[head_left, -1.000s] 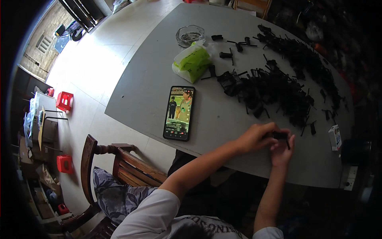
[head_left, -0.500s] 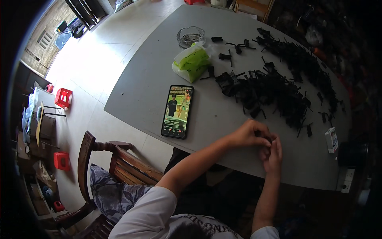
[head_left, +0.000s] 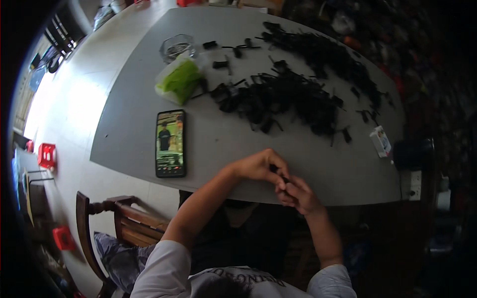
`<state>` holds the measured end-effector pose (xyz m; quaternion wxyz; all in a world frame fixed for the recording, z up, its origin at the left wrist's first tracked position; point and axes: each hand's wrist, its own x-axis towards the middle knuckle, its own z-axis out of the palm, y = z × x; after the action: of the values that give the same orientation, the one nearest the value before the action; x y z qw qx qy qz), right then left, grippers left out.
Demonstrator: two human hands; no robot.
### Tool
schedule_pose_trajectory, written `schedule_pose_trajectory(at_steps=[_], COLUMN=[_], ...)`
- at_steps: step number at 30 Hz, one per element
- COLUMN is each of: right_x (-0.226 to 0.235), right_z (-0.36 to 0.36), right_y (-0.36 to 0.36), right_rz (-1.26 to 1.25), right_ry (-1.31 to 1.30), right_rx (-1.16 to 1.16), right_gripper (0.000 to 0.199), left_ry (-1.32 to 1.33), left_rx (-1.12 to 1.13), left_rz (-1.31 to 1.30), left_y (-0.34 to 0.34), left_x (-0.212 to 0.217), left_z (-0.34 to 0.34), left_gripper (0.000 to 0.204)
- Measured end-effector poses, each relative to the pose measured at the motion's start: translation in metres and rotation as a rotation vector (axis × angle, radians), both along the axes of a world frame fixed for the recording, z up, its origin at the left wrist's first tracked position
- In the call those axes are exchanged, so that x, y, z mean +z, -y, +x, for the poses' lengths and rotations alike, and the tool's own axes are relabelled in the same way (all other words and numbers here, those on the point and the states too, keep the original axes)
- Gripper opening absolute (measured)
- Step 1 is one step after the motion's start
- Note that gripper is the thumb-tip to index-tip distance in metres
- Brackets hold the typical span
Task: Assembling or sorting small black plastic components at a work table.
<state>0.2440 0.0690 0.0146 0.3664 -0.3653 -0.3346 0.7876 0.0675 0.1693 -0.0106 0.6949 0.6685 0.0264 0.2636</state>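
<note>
Close to the near table edge, my left hand (head_left: 261, 165) and my right hand (head_left: 298, 194) meet, fingertips pinched together. Between them shows a small black part (head_left: 285, 180), mostly covered by the fingers; its exact kind cannot be made out. Beyond my hands lies a heap of black plastic parts (head_left: 298, 102) with thin stems sticking out. Behind it, toward the far right edge, stretches a second pile of similar black parts (head_left: 318, 49).
A phone (head_left: 170, 144) with a lit screen lies left of my hands. Past it are a green and white plastic bag (head_left: 180, 82) and a glass ashtray (head_left: 177, 47). A small white box (head_left: 380, 141) stands at the right edge. A wooden chair (head_left: 124, 218) is at lower left.
The whole view has shifted, so the table and its things sit further left. My hands stay together; the right hand has turned, and the black part now shows between the fingers.
</note>
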Motion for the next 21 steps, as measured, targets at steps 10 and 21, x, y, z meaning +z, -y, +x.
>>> schedule_pose_trajectory(at_steps=[10, 21], right_x=[0.013, -0.023], right_z=[0.000, 0.022], right_y=[-0.003, -0.104], right_rz=[0.050, 1.162], right_ry=[0.138, 1.870], right_rx=[0.052, -0.627], right_gripper=[0.026, 0.021], left_ry=[-0.032, 0.165], left_rx=[0.035, 0.416], left_rz=[-0.091, -0.632], left_y=[0.002, -0.013], left_x=[-0.002, -0.002], left_z=[0.007, 0.006], left_gripper=[0.023, 0.012])
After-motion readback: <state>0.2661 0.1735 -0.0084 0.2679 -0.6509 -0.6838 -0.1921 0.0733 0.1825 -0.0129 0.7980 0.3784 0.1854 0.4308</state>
